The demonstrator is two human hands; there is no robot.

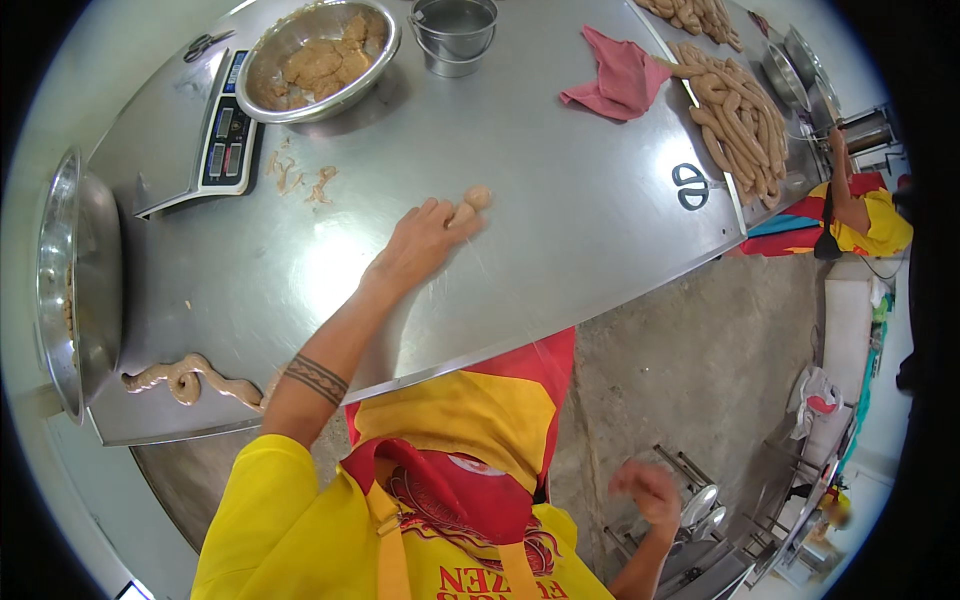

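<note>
Left hand (430, 240) | curled at pale meat lump (478, 197), hold unclear | tip points far-right, long axis hidden | right hand (650, 490) | half-open, empty

Left hand (420, 242) at 1 pale lump (478, 197) on the steel table (560, 240), right hand (650, 490) well apart.

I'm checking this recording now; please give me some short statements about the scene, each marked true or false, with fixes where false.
1. The left hand has its fingers at a small pale lump on the metal table. True.
2. The right hand rests on the table. False: it is off the table, past the near edge.
3. The pink cloth lies near the large sausage pile. True.
4. The scissors beside that pile have red handles. False: they are black.
5. The wide bowl of mince is right of the scale. True.
</note>
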